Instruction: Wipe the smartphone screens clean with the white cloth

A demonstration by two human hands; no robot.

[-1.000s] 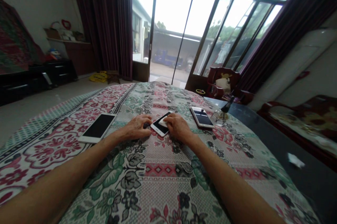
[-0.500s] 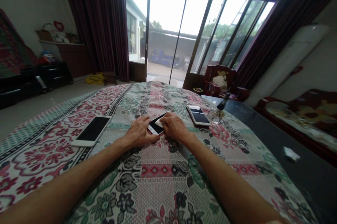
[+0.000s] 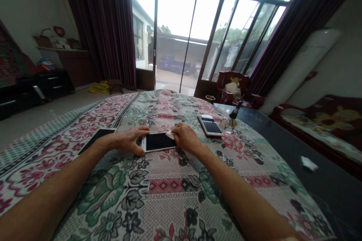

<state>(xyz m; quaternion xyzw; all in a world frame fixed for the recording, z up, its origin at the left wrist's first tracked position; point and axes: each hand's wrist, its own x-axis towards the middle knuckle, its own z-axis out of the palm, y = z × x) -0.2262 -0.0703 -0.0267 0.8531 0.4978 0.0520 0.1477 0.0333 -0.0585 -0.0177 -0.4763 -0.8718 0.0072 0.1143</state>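
A white-framed smartphone (image 3: 158, 141) with a dark screen lies flat on the patterned tablecloth in front of me. My left hand (image 3: 128, 140) grips its left end, fingers at the far edge and thumb at the near edge. A small white wipe, perhaps tissue or cloth (image 3: 170, 134), is pinched in my right hand (image 3: 186, 137) and pressed on the screen's right end. That end of the phone is hidden under the right hand. Left of my hands lies a second smartphone (image 3: 94, 138), partly covered by my left forearm. To the right rests another smartphone (image 3: 209, 125), apparently on top of a further flat thing.
The tablecloth (image 3: 175, 211) covers the round table. A small glass container (image 3: 227, 125) with a dark upright object stands beyond the right phone. A crumpled white piece (image 3: 309, 163) lies on a dark surface at right. Wooden chairs (image 3: 233, 82) stand behind.
The phone between my hands has turned from slanted to nearly level. My left hand has shifted left to its end, its forearm now covering part of the left phone. The right hand stays on the screen.
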